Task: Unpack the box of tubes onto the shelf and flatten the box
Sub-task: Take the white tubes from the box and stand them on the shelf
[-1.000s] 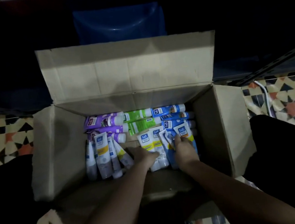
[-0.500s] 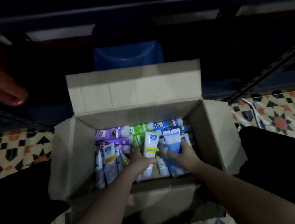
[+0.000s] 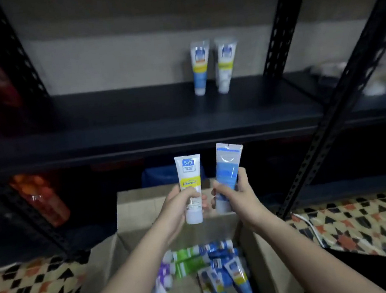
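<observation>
Two tubes raised over box point(image 3: 134, 209) | left hand point(image 3: 175, 209) clamps white tube point(image 3: 190, 185) | right hand point(image 3: 238, 196) clamps blue tube point(image 3: 227, 166)

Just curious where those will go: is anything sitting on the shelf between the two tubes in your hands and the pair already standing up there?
No. In the head view, only bare dark shelf lies before the standing pair.

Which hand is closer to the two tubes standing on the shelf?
Right. The right hand is almost below the shelf tubes; the left hand is farther left.
</observation>
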